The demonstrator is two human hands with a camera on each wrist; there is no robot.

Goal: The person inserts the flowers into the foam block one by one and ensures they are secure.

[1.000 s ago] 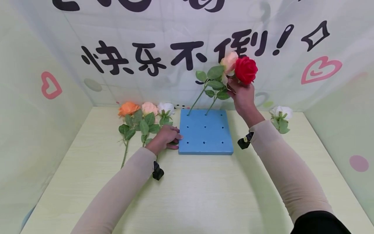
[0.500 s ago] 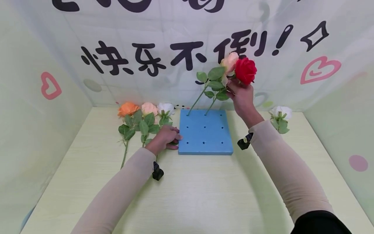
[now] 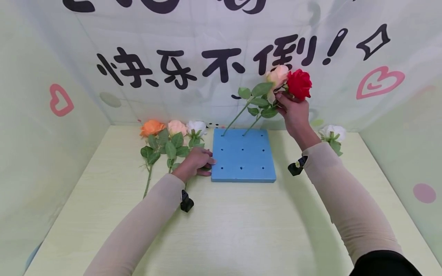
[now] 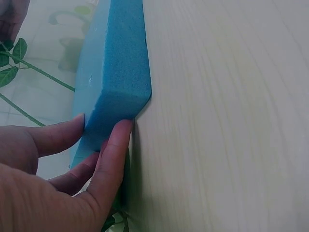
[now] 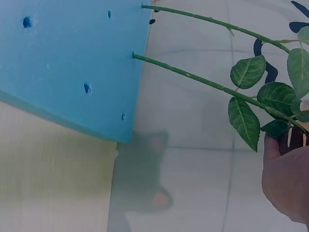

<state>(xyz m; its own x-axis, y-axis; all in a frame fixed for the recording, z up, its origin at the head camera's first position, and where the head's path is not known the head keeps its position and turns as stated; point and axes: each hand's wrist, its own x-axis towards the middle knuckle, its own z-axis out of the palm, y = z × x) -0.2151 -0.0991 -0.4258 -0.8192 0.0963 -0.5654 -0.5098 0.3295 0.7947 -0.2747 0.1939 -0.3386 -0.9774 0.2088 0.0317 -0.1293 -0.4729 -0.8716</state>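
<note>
My right hand [image 3: 296,115] pinches the stem of a red rose [image 3: 299,84] just under its bloom. A peach rose [image 3: 277,76] stands close beside it. Both stems rise from holes in the far row of a blue foam block [image 3: 243,159] and lean to the right; the right wrist view shows the two green stems [image 5: 193,76] entering the foam. My left hand [image 3: 198,163] holds the block's left edge. In the left wrist view its thumb [image 4: 63,135] lies at the upper edge and its fingers [image 4: 113,154] touch the side.
Left of the block, an orange rose [image 3: 152,128], a pink rose [image 3: 177,128] and a white rose [image 3: 196,127] lie on the pale table [image 3: 238,226]. Another white rose [image 3: 332,133] lies at the far right, partly behind my right forearm. A printed cloth [image 3: 138,103] hangs behind.
My right hand has shifted to the right and slightly down with the red rose, and the peach rose has leaned the same way. The left hand and the block have stayed put.
</note>
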